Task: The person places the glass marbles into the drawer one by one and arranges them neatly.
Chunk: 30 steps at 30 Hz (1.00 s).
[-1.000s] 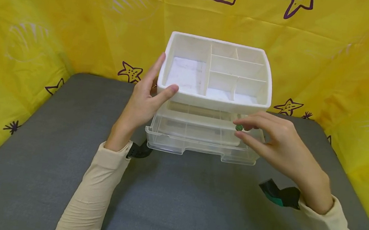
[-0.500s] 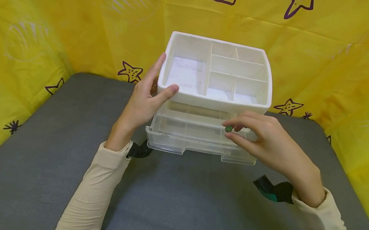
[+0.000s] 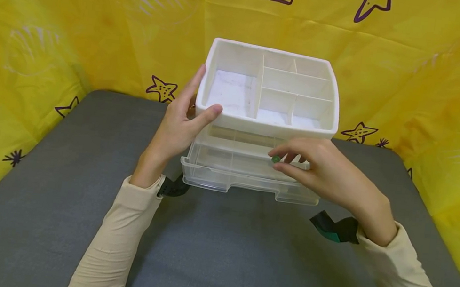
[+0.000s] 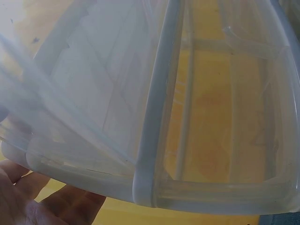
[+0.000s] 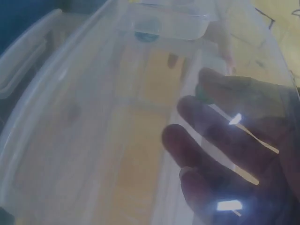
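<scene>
**Green bead held over an open clear drawer**

A white organiser (image 3: 271, 91) stands at the far middle of a grey table (image 3: 59, 181), with yellow star-printed cloth (image 3: 56, 24) hung behind and to both sides. Its top is a tray split into one large compartment on the left and several smaller ones on the right. Below the tray a clear drawer (image 3: 248, 174) is pulled out toward the person.

The left hand (image 3: 178, 126) steadies the organiser at its near left corner: the thumb lies on the front rim of the tray, and the other fingers, straight and close together, rest flat against the left wall. In the left wrist view the palm (image 4: 33, 206) shows just below the clear plastic rim, touching or very near it; which cannot be told.

The right hand (image 3: 325, 171) reaches in from the right over the open drawer. Its thumb and forefinger pinch a small green bead (image 3: 276, 159), while the remaining fingers are loosely curled behind. The bead hangs above the middle of the drawer, just under the front edge of the white tray. In the right wrist view the fingers (image 5: 206, 150) appear blurred through the clear plastic, with the bead (image 5: 204, 93) at their tips.

Both arms wear cream sleeves (image 3: 117, 239), with a dark strap at each wrist
</scene>
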Motion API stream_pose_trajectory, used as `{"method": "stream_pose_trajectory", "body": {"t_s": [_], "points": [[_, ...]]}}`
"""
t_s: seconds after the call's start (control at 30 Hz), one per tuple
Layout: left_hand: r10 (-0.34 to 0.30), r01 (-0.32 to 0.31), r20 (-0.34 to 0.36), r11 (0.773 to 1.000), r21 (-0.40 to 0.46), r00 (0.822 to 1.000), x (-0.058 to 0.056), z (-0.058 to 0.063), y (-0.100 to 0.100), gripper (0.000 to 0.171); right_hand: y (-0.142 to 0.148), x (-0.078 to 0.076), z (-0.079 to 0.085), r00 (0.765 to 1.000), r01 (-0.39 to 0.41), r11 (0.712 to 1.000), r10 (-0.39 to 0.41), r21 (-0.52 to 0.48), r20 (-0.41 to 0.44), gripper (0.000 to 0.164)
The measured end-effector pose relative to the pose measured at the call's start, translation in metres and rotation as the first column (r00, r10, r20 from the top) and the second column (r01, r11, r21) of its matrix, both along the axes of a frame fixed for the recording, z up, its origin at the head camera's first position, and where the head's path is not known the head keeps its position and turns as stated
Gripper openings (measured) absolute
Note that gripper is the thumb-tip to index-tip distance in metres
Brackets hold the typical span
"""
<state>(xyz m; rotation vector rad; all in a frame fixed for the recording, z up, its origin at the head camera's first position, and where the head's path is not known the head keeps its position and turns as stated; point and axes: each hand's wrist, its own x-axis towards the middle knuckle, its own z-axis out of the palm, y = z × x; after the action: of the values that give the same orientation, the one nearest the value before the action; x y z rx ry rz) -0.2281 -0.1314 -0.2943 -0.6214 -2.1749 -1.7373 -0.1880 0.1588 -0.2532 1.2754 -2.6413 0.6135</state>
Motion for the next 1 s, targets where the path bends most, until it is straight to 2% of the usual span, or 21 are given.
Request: {"method": "stream_pose_trajectory", "body": {"t_s": [0.2, 0.4, 0.6, 1.0], "points": [[-0.004, 0.004, -0.001, 1.000, 0.006, 1.000, -0.001, 0.000, 0.000, 0.075, -0.005, -0.003, 0.002, 0.995, 0.014, 0.999, -0.019, 0.053, 0.100, 0.018], [-0.002, 0.002, -0.001, 1.000, 0.005, 1.000, -0.001, 0.000, 0.000, 0.075, -0.011, -0.006, 0.004, 0.978, 0.016, 0.995, -0.037, 0.103, 0.203, 0.016], [-0.002, 0.002, -0.003, 1.000, 0.015, 1.000, -0.001, 0.000, 0.000, 0.075, -0.014, -0.010, 0.003, 0.977, -0.005, 0.994, -0.017, 0.106, 0.210, 0.016], [-0.004, 0.005, -0.013, 1.000, 0.006, 1.000, 0.000, 0.000, 0.000, 0.075, -0.021, -0.013, 0.003, 0.976, 0.000, 0.989, -0.032, 0.147, 0.216, 0.014]]}}
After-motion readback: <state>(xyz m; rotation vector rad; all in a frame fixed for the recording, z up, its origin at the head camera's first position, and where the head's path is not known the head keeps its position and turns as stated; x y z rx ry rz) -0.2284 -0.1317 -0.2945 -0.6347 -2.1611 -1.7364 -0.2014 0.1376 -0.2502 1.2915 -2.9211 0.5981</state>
